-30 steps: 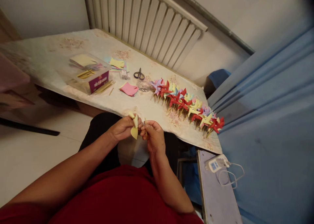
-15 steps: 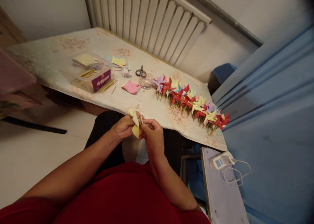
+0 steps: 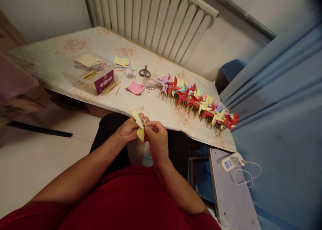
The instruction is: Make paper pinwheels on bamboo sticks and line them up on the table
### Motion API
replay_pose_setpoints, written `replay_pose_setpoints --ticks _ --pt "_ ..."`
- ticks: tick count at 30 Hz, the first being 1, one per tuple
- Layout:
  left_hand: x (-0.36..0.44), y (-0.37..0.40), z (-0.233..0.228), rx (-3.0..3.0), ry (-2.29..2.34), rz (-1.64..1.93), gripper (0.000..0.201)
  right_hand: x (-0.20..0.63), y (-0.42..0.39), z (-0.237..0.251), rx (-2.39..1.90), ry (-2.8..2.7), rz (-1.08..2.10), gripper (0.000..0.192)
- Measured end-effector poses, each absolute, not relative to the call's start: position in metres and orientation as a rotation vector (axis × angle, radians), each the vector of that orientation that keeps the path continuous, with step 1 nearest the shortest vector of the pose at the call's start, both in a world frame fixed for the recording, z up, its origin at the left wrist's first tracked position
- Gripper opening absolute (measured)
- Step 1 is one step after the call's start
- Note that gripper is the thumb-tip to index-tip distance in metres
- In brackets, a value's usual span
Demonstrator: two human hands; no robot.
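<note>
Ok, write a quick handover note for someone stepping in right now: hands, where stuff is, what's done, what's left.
Left hand: pinching a yellow pinwheel, folded, above the lap.
Right hand: at the pinwheel's centre, holding a thin stick against it.
Table: finished row of pinwheels on sticks along the right part; pink paper, scissors, clear box with paper and sticks to the left.
Done: that row.
Left: the yellow one does not yet look fixed to its stick; cut paper remains.
</note>
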State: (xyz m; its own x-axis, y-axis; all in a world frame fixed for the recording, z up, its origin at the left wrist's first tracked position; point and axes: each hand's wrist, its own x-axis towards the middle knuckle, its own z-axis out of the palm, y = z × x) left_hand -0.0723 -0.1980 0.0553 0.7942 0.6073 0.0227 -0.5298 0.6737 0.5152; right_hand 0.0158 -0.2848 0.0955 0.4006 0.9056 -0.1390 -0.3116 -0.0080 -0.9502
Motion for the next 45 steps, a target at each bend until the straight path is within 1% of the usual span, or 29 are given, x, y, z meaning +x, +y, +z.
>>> replay_pose_setpoints --ticks 15,21,34,45 --pt "-0.072 -0.199 0.057 0.518 0.170 0.687 0.035 0.013 -0.284 0.097 -1.206 -0.619 1.076 0.008" --pt "-0.072 -0.199 0.051 0.545 0.152 0.705 0.030 0.014 -0.284 0.096 -1.205 -0.625 1.084 0.008" --pt "-0.073 -0.198 0.044 0.547 0.140 0.703 0.029 0.014 -0.284 0.093 -1.187 -0.618 1.097 0.008" --pt "-0.073 -0.197 0.044 0.553 0.146 0.704 0.031 0.014 -0.283 0.095 -1.190 -0.623 1.089 0.007"
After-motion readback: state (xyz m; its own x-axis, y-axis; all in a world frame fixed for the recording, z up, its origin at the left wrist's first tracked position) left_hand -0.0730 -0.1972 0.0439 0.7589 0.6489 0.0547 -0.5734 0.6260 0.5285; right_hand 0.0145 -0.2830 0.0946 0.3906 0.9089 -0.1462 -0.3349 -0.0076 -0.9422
